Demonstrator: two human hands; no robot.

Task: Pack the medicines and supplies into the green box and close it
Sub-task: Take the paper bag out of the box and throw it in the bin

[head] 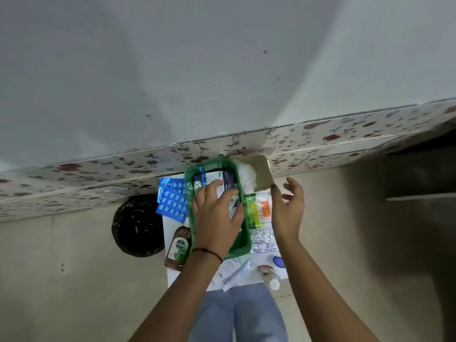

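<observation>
On a small white table (170, 225) set against a flower-patterned wall, the green box (195, 174) is seen lying open, and everything else is placed around it. Inside the box, dark and white medicine cartons (222, 180) are packed at its far end, and the left hand (217, 218) is laid flat over the contents — fingers spread and pressed down on a white packet (234, 206), not curled round it. Just right of the box, the right hand (287, 208) is held above the table with fingers loosely open, nothing gripped. Beyond the box's far right corner a brown card (262, 174) and a wad of white cotton (244, 175) are found. Left of the box a blue blister sheet (171, 198) and a brown antiseptic bottle (178, 246) lie; right of it, a packet of swabs (260, 209) and silver blister strips (262, 240). Nearer the person than the box, a white tube (237, 274) and a small capped bottle (270, 275) are seen. A black bin (137, 225) stands on the floor, further left.
</observation>
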